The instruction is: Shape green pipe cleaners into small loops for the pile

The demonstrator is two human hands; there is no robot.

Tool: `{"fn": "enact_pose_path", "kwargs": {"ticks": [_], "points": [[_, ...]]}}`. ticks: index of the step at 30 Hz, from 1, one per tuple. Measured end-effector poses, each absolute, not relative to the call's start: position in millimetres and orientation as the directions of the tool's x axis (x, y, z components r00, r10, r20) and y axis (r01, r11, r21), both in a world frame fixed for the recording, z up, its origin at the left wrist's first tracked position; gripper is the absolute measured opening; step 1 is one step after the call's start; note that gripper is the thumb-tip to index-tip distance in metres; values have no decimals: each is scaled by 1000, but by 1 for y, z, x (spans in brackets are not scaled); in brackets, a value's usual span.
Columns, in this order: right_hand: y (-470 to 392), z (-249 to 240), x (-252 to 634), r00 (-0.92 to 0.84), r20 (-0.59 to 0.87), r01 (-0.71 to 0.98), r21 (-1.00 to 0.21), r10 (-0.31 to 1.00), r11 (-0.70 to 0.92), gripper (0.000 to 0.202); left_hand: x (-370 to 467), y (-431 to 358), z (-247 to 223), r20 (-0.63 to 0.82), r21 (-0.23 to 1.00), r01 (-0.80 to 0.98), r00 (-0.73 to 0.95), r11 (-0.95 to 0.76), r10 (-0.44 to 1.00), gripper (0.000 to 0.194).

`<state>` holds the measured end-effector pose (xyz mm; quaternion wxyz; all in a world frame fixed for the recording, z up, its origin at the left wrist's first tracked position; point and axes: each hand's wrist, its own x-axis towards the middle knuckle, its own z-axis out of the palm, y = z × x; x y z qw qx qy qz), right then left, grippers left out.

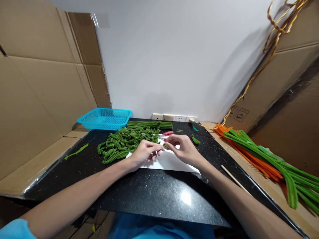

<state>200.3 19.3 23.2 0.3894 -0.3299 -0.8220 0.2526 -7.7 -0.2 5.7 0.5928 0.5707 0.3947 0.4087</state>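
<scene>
A small green piece [164, 145] is pinched by the right hand [183, 149] above the white sheet [171, 162], the left hand [145, 152] being curled just beside it, its grip impossible to tell, while green loops [124, 142] are heaped at left and a red-handled tool [167, 133] is laid behind.

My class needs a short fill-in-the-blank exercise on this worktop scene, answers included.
1. The plastic basket is ____.
2. The left hand and right hand are over a ____ sheet.
3. The pile of green loops is nearer the ____ hand.
4. Long green strips lie beside ____ strips.

Missing words: blue; white; left; orange.
</scene>
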Motion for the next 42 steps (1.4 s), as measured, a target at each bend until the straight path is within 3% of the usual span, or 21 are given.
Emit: {"fn": "enact_pose_path", "kwargs": {"ticks": [2, 8, 19, 26, 34, 42], "points": [[19, 23, 200, -475, 477, 359, -663, 740, 657, 33, -8, 1, 4, -12, 999, -33, 349, 25, 937, 35], [18, 20, 197, -497, 323, 205, -858, 805, 471, 39, -7, 1, 5, -29, 998, -41, 355, 47, 934, 39], [22, 16, 198, -519, 287, 98, -916, 805, 389, 40, -6, 1, 6, -13, 999, -32, 353, 26, 935, 38], [22, 18, 201, -388, 462, 253, -779, 798, 574, 39, -6, 4, 8, -43, 984, -150, 323, 96, 945, 41], [20, 21, 203, -365, 519, 355, -690, 773, 631, 33, -8, 5, 8, 42, 977, -214, 197, 1, 979, 37], [19, 18, 210, -545, 536, 583, -310, 645, 751, 18, -7, 5, 10, 220, 972, -96, 70, -213, 973, 37]]}}
